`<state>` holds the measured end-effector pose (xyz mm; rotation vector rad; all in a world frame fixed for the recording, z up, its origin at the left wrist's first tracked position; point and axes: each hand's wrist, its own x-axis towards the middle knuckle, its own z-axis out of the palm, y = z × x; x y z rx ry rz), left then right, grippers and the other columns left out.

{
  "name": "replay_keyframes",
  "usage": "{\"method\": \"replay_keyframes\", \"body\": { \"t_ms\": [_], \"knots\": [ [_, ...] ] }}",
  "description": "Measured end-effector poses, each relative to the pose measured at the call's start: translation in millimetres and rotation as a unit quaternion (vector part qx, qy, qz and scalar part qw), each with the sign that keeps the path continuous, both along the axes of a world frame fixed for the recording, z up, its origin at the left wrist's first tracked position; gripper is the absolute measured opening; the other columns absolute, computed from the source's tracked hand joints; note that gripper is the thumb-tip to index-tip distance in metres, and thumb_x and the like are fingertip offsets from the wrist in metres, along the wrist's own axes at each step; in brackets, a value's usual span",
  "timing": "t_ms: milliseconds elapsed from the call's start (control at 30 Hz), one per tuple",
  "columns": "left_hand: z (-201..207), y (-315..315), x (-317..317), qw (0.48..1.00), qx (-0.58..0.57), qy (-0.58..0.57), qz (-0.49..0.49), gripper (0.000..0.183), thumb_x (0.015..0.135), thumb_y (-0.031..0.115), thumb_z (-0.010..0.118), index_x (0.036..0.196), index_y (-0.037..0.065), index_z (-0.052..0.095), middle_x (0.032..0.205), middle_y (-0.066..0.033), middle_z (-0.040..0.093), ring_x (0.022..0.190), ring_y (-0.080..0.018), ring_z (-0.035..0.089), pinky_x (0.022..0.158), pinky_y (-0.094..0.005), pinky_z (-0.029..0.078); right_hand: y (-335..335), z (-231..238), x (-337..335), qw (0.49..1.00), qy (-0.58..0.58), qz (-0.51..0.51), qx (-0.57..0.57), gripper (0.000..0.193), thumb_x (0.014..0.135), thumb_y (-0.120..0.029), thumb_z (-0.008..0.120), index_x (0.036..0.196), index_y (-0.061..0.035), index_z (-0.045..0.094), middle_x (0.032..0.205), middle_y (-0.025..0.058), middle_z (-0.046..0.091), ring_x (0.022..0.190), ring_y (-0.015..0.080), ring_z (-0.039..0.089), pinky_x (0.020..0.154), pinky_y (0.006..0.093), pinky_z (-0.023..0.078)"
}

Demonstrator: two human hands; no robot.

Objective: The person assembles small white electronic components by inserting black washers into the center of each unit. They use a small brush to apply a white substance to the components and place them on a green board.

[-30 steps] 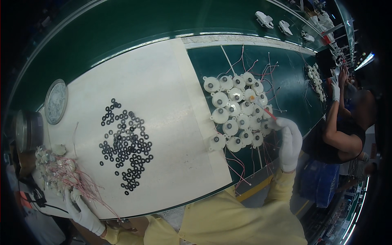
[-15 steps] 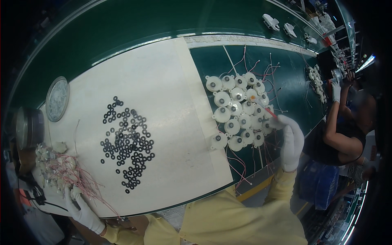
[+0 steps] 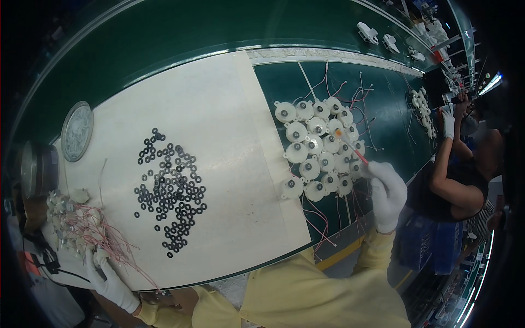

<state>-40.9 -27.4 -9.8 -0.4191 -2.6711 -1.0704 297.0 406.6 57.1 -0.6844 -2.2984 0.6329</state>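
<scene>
My right hand (image 3: 389, 199), in a white glove, is closed around a slim red-handled brush (image 3: 359, 155). The brush's orange-brown tip (image 3: 338, 133) is over one of the round white plastic housings (image 3: 296, 153). These housings stand close together in a group, several with a dark ring at the centre, and thin wires trail from their edges. Far to the left, my gloved left hand (image 3: 111, 281) rests at the near side of a heap of similar white parts (image 3: 76, 229) with red wires. Its fingers are stretched out and apart at the heap's edge; the fingertips are partly hidden.
Many small black rings (image 3: 178, 191) lie scattered on the white sheet (image 3: 240, 164). A round clear-lidded dish (image 3: 77, 131) and a dark round container (image 3: 40, 169) stand at the left. White parts (image 3: 367, 33) sit on the green belt behind. A co-worker (image 3: 456, 186) works at the right.
My right hand has shifted slightly down, with the brush tip still over the housings. White parts on the far belt have moved a little right. My left hand stays put.
</scene>
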Motion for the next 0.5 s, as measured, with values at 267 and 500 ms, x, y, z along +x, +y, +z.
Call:
{"method": "replay_keyframes", "body": {
  "t_ms": [267,500],
  "knots": [
    [0.3,-1.2,0.8,0.999,0.015,-0.024,0.018,0.035,0.096,0.001,0.052,0.13,-0.005,0.052,0.128,-0.0141,0.058,0.116,-0.0215,0.053,0.103,-0.0333,0.041,2.3,-3.9,-7.4,0.999,-0.021,-0.029,0.038,0.032,0.073,0.013,0.057,0.1,0.0013,0.068,0.085,0.012,0.07,0.073,0.0222,0.063,0.069,0.0296,0.048],
    [1.8,-1.0,1.2,1.0,-0.014,0.0,-0.002,0.035,0.096,0.001,0.052,0.13,-0.005,0.053,0.128,-0.0143,0.057,0.119,-0.022,0.052,0.103,-0.0334,0.04,4.1,-1.7,-9.0,0.996,-0.045,-0.039,0.064,0.033,0.072,0.013,0.057,0.1,-0.0005,0.069,0.085,0.0107,0.07,0.072,0.0216,0.063,0.068,0.0293,0.048]
  ]
}}
